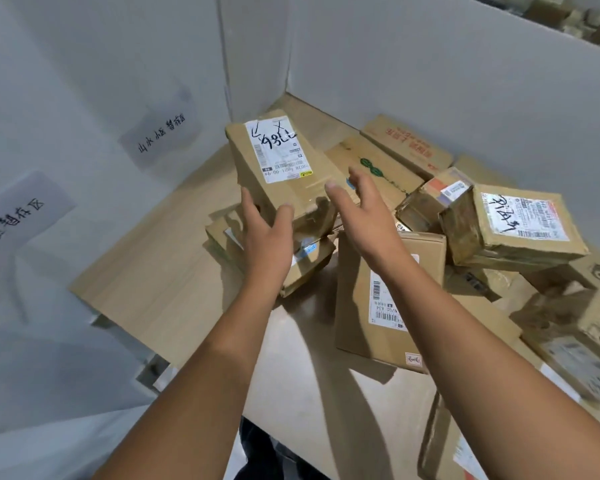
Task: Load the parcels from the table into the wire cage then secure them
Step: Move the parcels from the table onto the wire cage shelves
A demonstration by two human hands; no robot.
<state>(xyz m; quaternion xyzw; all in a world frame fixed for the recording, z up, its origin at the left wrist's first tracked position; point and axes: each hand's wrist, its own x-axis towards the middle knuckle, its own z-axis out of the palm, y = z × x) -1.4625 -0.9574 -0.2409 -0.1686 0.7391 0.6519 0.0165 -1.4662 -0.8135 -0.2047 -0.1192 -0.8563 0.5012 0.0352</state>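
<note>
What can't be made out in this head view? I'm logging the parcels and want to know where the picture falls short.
- Crushed box under the tall labelled parcel: mostly hidden by that parcel and the left hand.
- Right hand: whether its fingers touch the tall labelled parcel is unclear.
- Parcels at the right edge: blurred and cut off; labels unreadable.
- Upright box's label: print too small.
- Wire cage: not in view.

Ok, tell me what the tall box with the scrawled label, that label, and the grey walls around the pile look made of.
Tall box: brown corrugated cardboard, matte, with creased, dented edges and glossy clear tape near its lower end. Label: white printed paper, slightly shiny, with barcodes and black marker writing. Walls: smooth pale grey sheet with a folded corner, probably plastic or coated board; I cannot tell which.
</note>
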